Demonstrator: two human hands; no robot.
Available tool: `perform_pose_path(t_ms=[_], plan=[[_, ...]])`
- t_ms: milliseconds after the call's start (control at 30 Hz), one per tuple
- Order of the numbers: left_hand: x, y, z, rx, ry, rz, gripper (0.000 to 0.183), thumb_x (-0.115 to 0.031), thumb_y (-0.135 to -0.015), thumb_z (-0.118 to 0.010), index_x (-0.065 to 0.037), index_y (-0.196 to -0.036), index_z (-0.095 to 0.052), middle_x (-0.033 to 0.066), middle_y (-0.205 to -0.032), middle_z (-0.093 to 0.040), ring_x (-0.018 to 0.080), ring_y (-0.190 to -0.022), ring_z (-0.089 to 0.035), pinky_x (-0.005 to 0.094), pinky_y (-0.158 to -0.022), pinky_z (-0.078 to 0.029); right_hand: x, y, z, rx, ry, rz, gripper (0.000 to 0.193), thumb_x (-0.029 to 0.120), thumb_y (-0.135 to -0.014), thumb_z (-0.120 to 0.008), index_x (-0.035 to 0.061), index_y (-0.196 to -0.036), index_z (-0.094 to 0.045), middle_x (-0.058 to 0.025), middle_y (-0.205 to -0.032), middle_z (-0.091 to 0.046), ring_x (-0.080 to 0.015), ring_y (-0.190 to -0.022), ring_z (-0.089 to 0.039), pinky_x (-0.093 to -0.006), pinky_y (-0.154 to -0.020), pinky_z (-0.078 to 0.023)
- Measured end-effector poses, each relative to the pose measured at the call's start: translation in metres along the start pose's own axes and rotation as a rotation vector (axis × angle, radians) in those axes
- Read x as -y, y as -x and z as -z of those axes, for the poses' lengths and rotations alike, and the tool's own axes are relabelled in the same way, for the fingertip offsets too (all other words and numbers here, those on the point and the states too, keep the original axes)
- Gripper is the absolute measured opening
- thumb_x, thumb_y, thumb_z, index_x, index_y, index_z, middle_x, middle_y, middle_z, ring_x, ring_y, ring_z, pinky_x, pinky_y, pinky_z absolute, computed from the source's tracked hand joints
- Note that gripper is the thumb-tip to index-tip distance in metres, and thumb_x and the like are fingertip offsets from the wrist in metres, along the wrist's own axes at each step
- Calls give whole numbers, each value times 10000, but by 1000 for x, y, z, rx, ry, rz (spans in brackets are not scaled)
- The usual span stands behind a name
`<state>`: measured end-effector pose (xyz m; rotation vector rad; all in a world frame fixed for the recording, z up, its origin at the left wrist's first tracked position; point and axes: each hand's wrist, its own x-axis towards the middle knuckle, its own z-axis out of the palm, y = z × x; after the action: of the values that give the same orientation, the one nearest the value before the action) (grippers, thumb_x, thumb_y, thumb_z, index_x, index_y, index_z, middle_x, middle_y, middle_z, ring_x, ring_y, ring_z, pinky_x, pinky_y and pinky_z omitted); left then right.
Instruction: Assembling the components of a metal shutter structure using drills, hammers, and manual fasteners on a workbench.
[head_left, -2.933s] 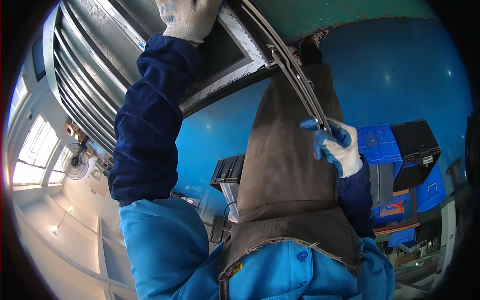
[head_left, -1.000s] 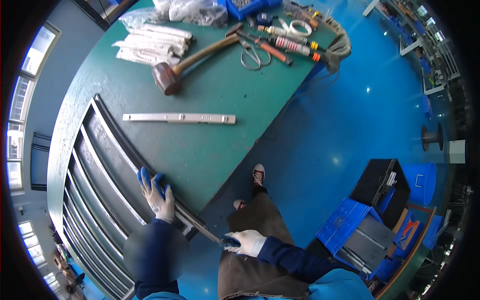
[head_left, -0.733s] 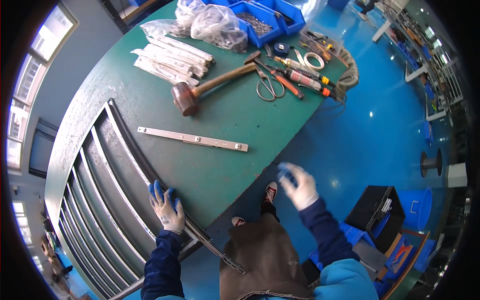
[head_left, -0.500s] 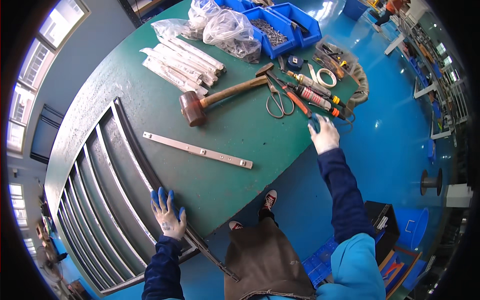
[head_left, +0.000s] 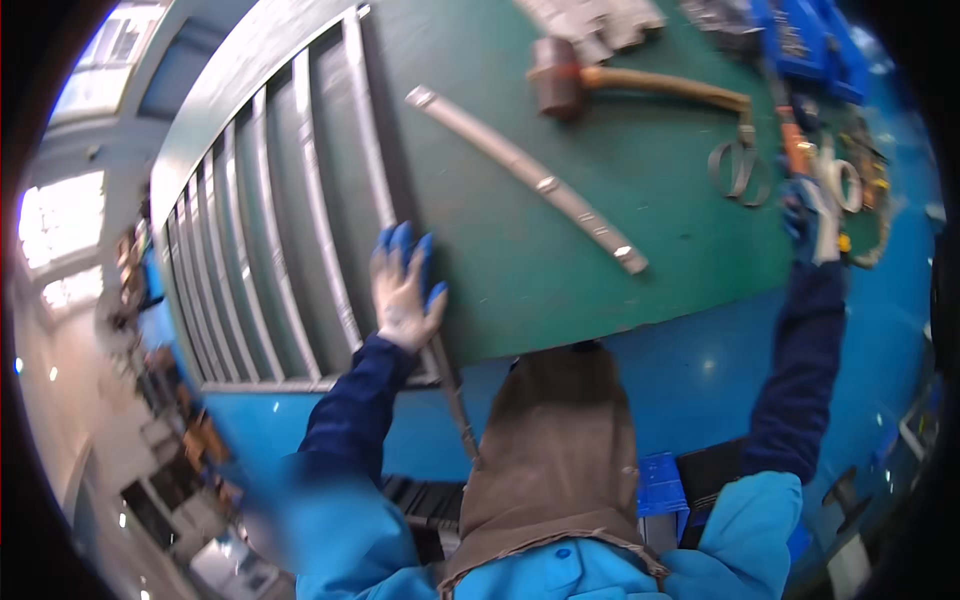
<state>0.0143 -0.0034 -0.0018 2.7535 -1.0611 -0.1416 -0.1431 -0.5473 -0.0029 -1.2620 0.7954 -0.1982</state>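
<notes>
**Left palm flat on frame, right hand in among the tools**

Clock is centred on my view, 12 at the top. The metal frame (head_left: 367, 115) lies on the green table (head_left: 510, 280) from 9 to 11. My left hand (head_left: 402, 295), at 9, rests on its right-hand edge, fingers spread wide, gripping nothing. From under that palm a thin strip (head_left: 455, 412) runs past the table edge towards 6, its tip meeting my apron (head_left: 555, 460) in view; whether it is fixed to the frame, I cannot tell.

My right hand (head_left: 808, 215), between 2 and 3, is beside an orange handle (head_left: 797, 152), with scissors (head_left: 746, 142) near. Grip there: cannot tell (motion blur, and the glove merges with clutter).

Risks, as I judge them: leaning in could press the apron on the strip and bend it. Too light a palm could let the frame slide. Haste among crowded tools could drag the scissors along. The loose bar (head_left: 530, 175), 12 to 2, and mallet (head_left: 650, 82), at 1, could be knocked by a careless return swing.
</notes>
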Motion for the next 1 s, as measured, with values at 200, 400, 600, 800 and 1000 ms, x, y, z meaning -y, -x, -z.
perform_pose_path(t_ms=[200, 400, 600, 800, 1000], plan=[[2, -8, -8, 37, 85, -34, 719, -301, -787, -646, -87, -1423, -388, 216, -1533, -200, 456, -1415, -126, 547, -1134, -160, -47, 121, -74, 100, -166, 289, 474, 162, -873, -643, -45, -1268, -483, -18, -819, -563, -68, -622, -517, -223, -515, -417], [22, -15, -6, -14, 17, -263, 784, -443, -805, -609, -116, -1461, -331, 245, -1524, -190, 438, -1420, -129, 554, -1137, -78, -91, 231, -186, -50, 318, 261, 463, 70, -819, -637, 3, -1262, -519, -44, -840, -612, -69, -656, -555, -220, -564, -448], [29, -11, -26, -94, -5, -370, 707, -441, -840, -570, -141, -1448, -370, 244, -1512, -223, 462, -1409, -139, 552, -1138, -58, -149, 337, -262, 137, -79, -254, 442, 95, -820, -625, -15, -1238, -532, -58, -939, -640, -91, -781, -574, -255, -700, -487], [31, -19, -24, -45, -60, -756, 482, -289, -806, -589, -64, -1232, -579, 168, -1333, -509, 357, -1329, -377, 573, -1130, -152, -193, 423, -319, -19, -548, -296, 409, 300, -908, -603, -23, -1152, -544, -34, -712, -545, -104, -573, -500, -245, -512, -442], [35, -21, -41, -112, 79, -825, 452, -326, -832, -566, -119, -1234, -591, 147, -1296, -555, 343, -1241, -475, 488, -1085, -260, -230, 481, -363, -503, -864, -162, 371, 416, -1003, -419, 68, -913, -512, 45, -569, -372, -53, -389, -324, -231, -340, -356]])
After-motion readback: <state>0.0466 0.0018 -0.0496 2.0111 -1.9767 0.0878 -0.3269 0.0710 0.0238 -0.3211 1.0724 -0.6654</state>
